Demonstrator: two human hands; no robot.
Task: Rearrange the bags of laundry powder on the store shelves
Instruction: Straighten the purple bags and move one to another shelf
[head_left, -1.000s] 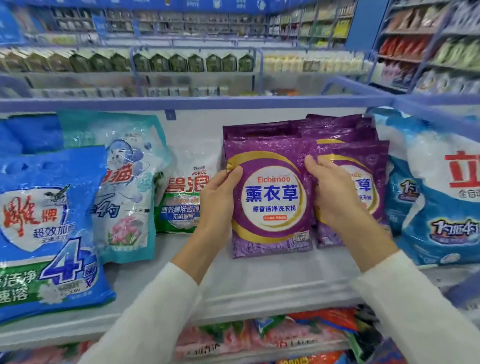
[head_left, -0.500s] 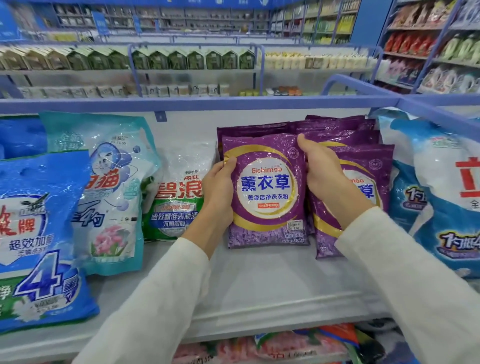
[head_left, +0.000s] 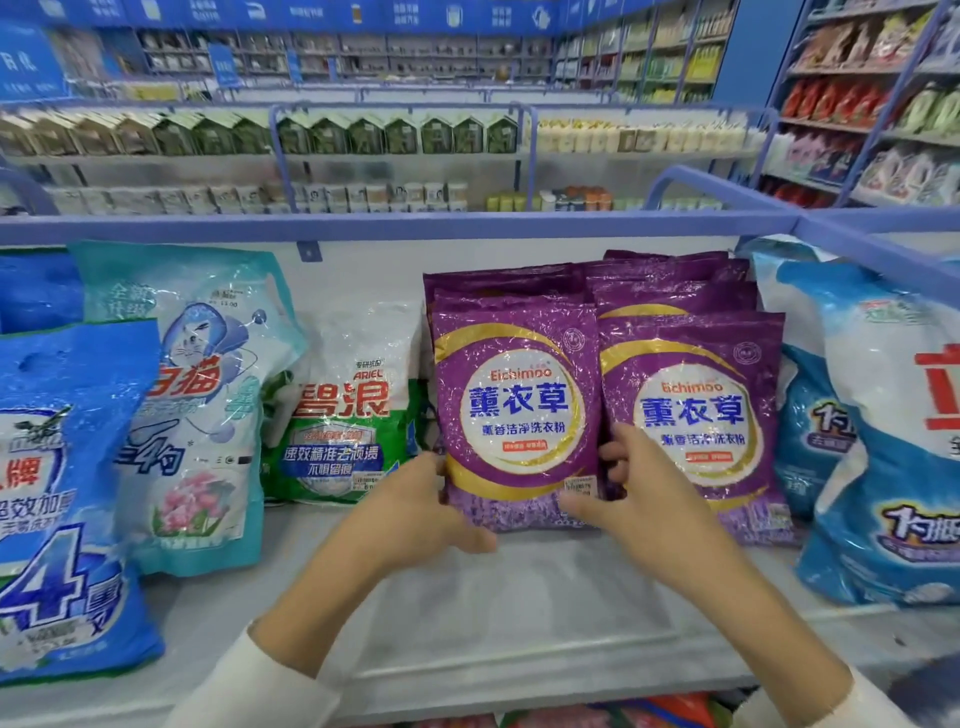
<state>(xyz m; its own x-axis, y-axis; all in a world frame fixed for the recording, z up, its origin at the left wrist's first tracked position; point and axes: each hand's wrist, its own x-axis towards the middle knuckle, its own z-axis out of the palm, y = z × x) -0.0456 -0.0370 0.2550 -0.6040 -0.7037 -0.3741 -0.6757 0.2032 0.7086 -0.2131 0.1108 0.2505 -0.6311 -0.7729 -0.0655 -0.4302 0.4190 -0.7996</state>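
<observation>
1. Blue plastic at the far left: a big blue bag (head_left: 62, 493) with a huge "4" on its front, propped on the grey shelf (head_left: 509, 623).
2. Next along is a teal bag (head_left: 197, 405) with a cartoon cat. It stands upright, its lower left partly covered by the blue one.
3. Then comes a white-and-green Ariel bag (head_left: 348, 410), set a little further back, just beside the teal bag.
4. Here comes the left hand (head_left: 415, 514) out of a white sleeve. Its fingers curl at the lower left edge of the front purple Eichimoo bag (head_left: 519, 405), and the thumb lies along the bottom.
5. That bag stands upright mid-shelf, label facing out, with more of the same purple bags lined up behind it.
6. The right hand (head_left: 639, 493) pinches the bag's lower right corner, thumb on the front, fingers curled at the edge. It is a bit blurred.
7. A second purple bag (head_left: 696, 415) stands right alongside, touching the first and heading its own row.
8. At the far right, blue-and-white bags (head_left: 883, 467) lean just beside the purple ones.
</observation>
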